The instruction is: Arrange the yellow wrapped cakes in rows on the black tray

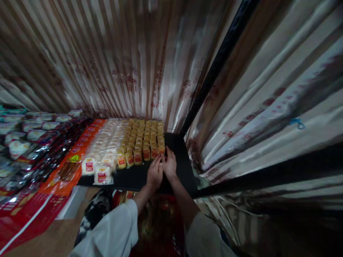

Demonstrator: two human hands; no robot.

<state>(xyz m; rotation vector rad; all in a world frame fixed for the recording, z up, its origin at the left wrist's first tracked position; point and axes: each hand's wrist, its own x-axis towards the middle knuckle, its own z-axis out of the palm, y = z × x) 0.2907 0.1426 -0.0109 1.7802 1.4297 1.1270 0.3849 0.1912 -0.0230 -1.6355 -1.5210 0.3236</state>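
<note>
Rows of small wrapped yellow cakes (pixel 138 157) with red labels stand on a black shelf (pixel 177 142). At the front of the rightmost row, my left hand (pixel 155 173) has its fingers pressed together against the end wrapped yellow cake (pixel 161 148). My right hand (pixel 169 164) closes on the same cake from the right, fingers along its side and thumb near my left hand. The hands touch or nearly touch, and their fingertips partly cover the cake. White wrapped cakes (pixel 103 174) with red labels fill the rows left of the yellow ones.
An orange packet strip (pixel 77 150) lies left of the white cakes, beside dark shiny packets (pixel 64 142) and heaped white packets (pixel 18 148). A red basket (pixel 32 217) is at lower left. Plastic sheeting (pixel 139 71) hangs behind; a black post (pixel 209 85) rises at the shelf's right corner.
</note>
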